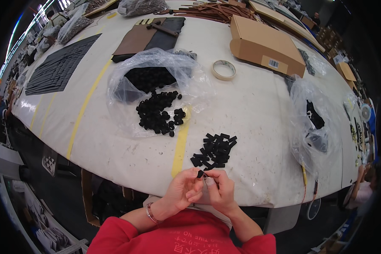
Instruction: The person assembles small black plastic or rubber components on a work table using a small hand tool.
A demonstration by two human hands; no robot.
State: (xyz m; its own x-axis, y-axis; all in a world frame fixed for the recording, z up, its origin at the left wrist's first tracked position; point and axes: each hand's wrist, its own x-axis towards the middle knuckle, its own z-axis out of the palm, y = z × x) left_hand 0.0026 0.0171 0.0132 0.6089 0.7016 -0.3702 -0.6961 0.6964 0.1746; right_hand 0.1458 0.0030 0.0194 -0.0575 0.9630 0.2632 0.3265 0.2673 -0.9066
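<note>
Close to the table's front edge, my left hand [183, 188] pinches a small black piece [200, 173] between thumb and fingertips. My right hand [219, 189] is closed right beside it, its thumb and fingers pressed together at the same spot. What my right fingers grip is too small and hidden to name. Just beyond my hands lies a loose heap of short flat black pieces [215, 150]. Farther off to the left, small chunky black parts [154, 112] spill from the mouth of a clear plastic bag [116, 80].
A tape roll [223, 70] lies mid-table, near a brown cardboard box [266, 46]. To the right sits another clear bag [302, 139] with black pieces. Dark strips [61, 63] and a brown-and-black folded item [150, 38] lie at far left. Yellow tape lines [180, 146] cross the white table covering.
</note>
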